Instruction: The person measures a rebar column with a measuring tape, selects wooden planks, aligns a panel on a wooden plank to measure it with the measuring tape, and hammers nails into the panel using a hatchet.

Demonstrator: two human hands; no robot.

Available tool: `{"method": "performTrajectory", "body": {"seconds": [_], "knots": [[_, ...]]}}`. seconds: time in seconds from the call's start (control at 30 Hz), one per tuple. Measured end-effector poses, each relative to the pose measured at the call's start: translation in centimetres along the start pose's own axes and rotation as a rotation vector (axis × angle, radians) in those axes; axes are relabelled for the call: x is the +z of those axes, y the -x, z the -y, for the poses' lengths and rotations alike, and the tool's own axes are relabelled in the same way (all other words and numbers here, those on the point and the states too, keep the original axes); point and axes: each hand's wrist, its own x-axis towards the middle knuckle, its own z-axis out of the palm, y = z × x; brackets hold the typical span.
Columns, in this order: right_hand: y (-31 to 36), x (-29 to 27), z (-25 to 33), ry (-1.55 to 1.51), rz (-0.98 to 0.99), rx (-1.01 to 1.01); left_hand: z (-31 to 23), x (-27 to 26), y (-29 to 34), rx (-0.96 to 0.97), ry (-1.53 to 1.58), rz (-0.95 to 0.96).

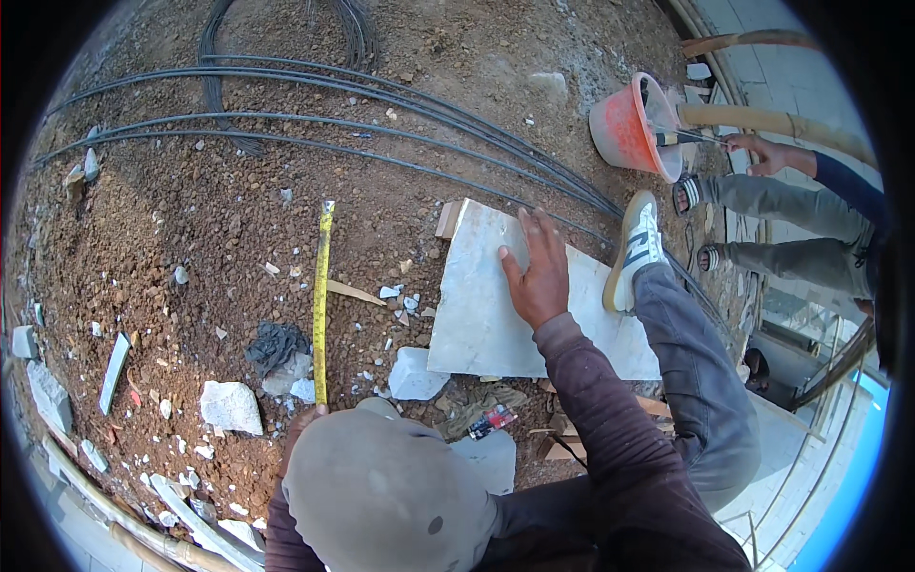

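My left hand [307, 418] is at the lower end of a yellow tape measure [321, 305]. Only part of its fingers shows, closed at the blade; a rounded grey-beige cloth shape hides the rest. The blade stretches away from me, straight over the soil. My right hand [539, 272] lies flat, fingers spread, on a whitish board [486, 315] that rests at a slant, a reddish block [448, 219] by its far left corner. The white shoe [640, 250] on my right foot is at the board's right edge.
Long steel bars [381, 86] curve across the far ground, near a wire coil [355, 33]. At right, another person's hand [762, 153] holds a dark-handled tool at an orange-white bucket [624, 124]. White stone chunks [232, 407] and a dark rag [274, 348] lie about.
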Motion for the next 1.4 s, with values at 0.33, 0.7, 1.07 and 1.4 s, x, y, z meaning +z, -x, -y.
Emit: {"method": "performTrajectory", "body": {"seconds": [0.33, 0.7, 1.07, 1.4], "knots": [[1.3, 1.7, -0.7, 0.110, 0.117, 0.045, -3.5, -1.3, -4.7, 0.994, -0.790, -0.274], [1.2, 1.9, -0.4, 0.105, 0.115, 0.039, 2.8, -0.3, -11.5, 0.637, -0.643, 0.043], [1.2, 1.9, -0.6, 0.098, 0.122, 0.064, 5.7, -0.2, -12.3, 0.373, -0.707, 0.132], [1.2, 1.9, -0.6, 0.100, 0.109, 0.073, 6.9, -2.3, -13.5, 0.347, -0.742, 0.108]]}}
